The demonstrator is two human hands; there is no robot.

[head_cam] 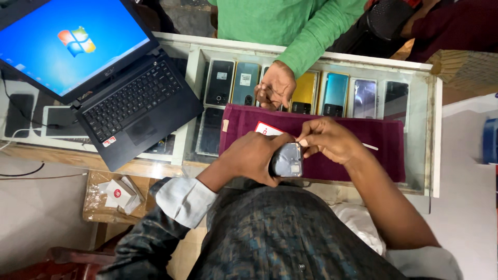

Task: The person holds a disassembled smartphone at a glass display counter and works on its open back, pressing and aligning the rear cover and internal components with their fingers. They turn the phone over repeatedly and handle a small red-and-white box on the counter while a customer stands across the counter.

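Note:
My left hand (pixel 251 158) grips a small grey phone (pixel 287 161) upright over the near edge of a maroon cloth (pixel 363 140). My right hand (pixel 328 140) pinches a thin white strip at the phone's top edge; a slim white tool (pixel 370 147) sticks out past its fingers. A white and red card (pixel 265 129) lies on the cloth just behind my left hand.
Another person in a green sleeve rests a hand (pixel 275 85) on the glass counter (pixel 197 62) across from me. Several phones (pixel 334 93) lie in a row under the glass. An open black laptop (pixel 129 98) sits at the left. Small white boxes (pixel 119 194) lie lower left.

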